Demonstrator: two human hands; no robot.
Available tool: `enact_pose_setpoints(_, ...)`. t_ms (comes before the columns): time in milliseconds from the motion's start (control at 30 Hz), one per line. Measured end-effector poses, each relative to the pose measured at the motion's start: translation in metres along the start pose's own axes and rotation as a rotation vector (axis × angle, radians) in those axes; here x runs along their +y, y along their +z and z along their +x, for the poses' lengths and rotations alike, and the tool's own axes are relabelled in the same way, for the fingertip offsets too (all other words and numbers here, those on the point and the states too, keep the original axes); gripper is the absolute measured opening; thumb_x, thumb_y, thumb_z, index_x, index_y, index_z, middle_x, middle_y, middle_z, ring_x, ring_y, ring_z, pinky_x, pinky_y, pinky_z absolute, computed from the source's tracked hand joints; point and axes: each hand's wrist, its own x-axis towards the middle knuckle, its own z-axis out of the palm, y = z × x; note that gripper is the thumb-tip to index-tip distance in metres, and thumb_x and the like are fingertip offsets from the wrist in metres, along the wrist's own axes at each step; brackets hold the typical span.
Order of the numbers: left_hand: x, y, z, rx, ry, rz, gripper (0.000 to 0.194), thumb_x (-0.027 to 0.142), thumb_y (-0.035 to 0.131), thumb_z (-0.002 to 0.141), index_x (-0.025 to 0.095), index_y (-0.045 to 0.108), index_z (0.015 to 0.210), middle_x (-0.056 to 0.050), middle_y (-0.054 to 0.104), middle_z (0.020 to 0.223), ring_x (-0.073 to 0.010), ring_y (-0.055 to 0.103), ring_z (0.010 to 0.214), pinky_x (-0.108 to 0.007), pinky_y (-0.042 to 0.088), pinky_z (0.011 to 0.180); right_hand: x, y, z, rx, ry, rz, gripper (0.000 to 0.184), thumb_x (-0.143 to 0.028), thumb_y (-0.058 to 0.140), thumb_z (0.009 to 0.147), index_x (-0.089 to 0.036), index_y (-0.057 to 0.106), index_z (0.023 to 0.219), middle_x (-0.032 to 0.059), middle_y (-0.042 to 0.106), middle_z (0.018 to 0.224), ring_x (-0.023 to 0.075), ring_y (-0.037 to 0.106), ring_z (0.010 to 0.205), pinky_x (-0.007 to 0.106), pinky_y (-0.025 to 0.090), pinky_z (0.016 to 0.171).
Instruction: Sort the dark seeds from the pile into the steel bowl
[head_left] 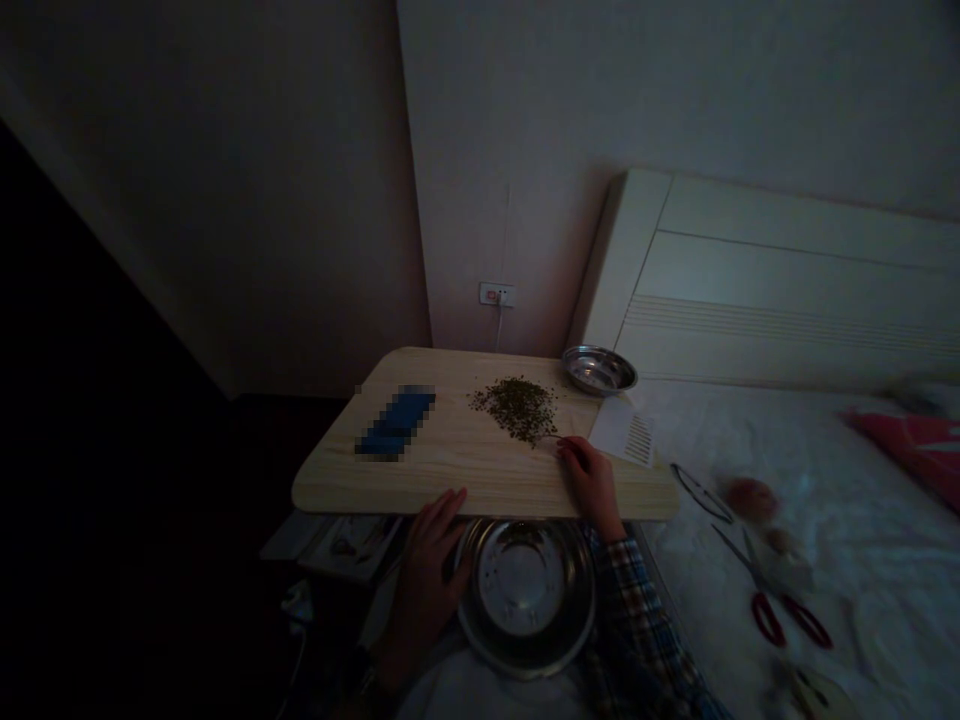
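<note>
Right hand (591, 478), bent, pinches one thin tool (552, 436) by one grainy pile (519, 407) — left hand (426, 565), extended, at tabletop's (495, 485) near edge beside one bowl (523, 585), grip unclear.

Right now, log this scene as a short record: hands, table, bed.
Left hand: extended at the near edge of the table, beside the lower metal bowl
Right hand: pinching a thin, unidentifiable item by the heap of dark bits
Table: pixelated blue object left; upper metal bowl and white slotted card right
Bed: red-handled scissors, blades apart
</note>
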Motion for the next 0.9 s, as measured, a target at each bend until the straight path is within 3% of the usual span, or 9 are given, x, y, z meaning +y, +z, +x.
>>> enact_pose_setpoints(333, 0.0001, -0.0008, 0.0001, -0.005, -0.008, -0.014, 0.025, 0.013, 0.049, 0.083, 0.022, 0.061, 0.104, -0.005, 0.041, 0.145, -0.0248, 0.032, 0.137, -0.052, 0.025, 0.113, 0.0045, -0.0003, -0.0006, 0.030, 0.031, 0.032, 0.030, -0.037, 0.048, 0.088, -0.018, 0.066, 0.103, 0.0088, 0.072, 0.098, 0.0229, 0.066, 0.087, 0.035, 0.050, 0.077)
enact_pose_setpoints(900, -0.0041, 0.0034, -0.0014, 0.015, -0.009, -0.008, 0.025, 0.016, 0.049, 0.084, 0.022, 0.060, 0.105, -0.006, 0.044, 0.143, -0.0262, 0.035, 0.135, -0.053, 0.029, 0.111, -0.0023, -0.0005, -0.0026, -0.027, 0.000, 0.026, 0.027, -0.035, 0.049, 0.088, -0.020, 0.068, 0.100, 0.0070, 0.072, 0.097, 0.0237, 0.065, 0.086, 0.036, 0.050, 0.079)
